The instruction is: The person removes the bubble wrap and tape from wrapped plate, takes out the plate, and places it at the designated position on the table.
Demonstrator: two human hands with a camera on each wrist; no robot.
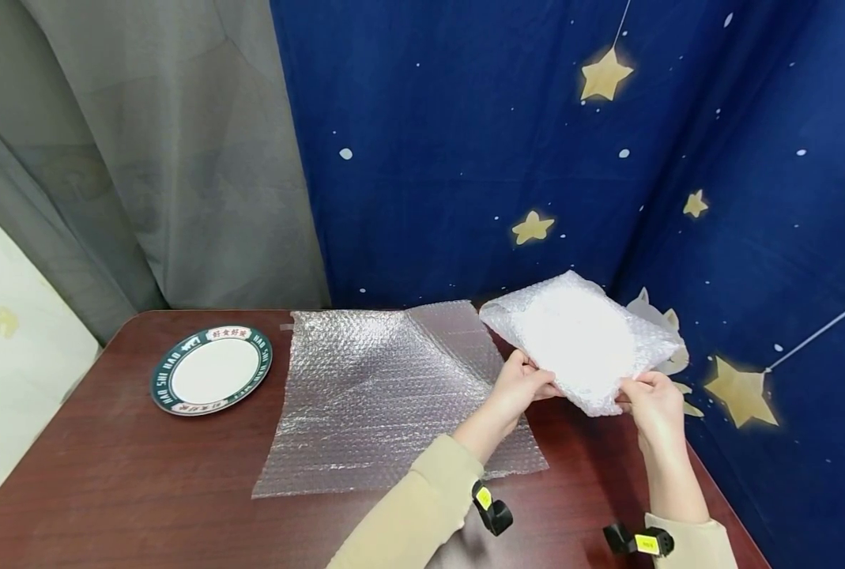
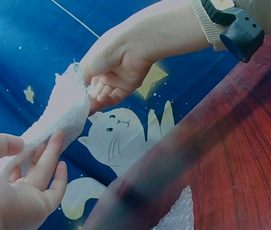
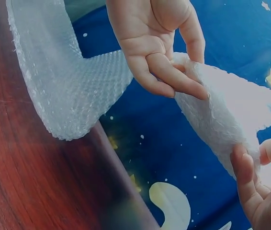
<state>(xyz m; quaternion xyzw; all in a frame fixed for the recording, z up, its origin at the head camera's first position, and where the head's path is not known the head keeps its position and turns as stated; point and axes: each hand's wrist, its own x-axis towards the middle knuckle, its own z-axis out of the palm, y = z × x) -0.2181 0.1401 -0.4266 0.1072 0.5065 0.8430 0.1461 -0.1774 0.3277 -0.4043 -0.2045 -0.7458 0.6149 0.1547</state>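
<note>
Both hands hold a flat round bundle wrapped in bubble wrap (image 1: 579,340) up over the table's right rear corner. My left hand (image 1: 536,378) pinches its near left edge between thumb and fingers. At the near right edge, my right hand (image 1: 635,391) grips the same bundle. The left wrist view shows the bundle (image 2: 63,110) edge-on between the left hand (image 2: 30,167) and the right hand (image 2: 102,86). From the right wrist, the left hand's fingers (image 3: 174,79) lie along the bundle (image 3: 226,110), with the right hand (image 3: 255,177) below.
A loose sheet of bubble wrap (image 1: 386,395) lies spread on the dark red wooden table (image 1: 109,490), its far right corner lifted. A white plate with a dark green rim (image 1: 212,369) sits at the left rear. Blue star-print cloth (image 1: 465,158) hangs close behind and to the right.
</note>
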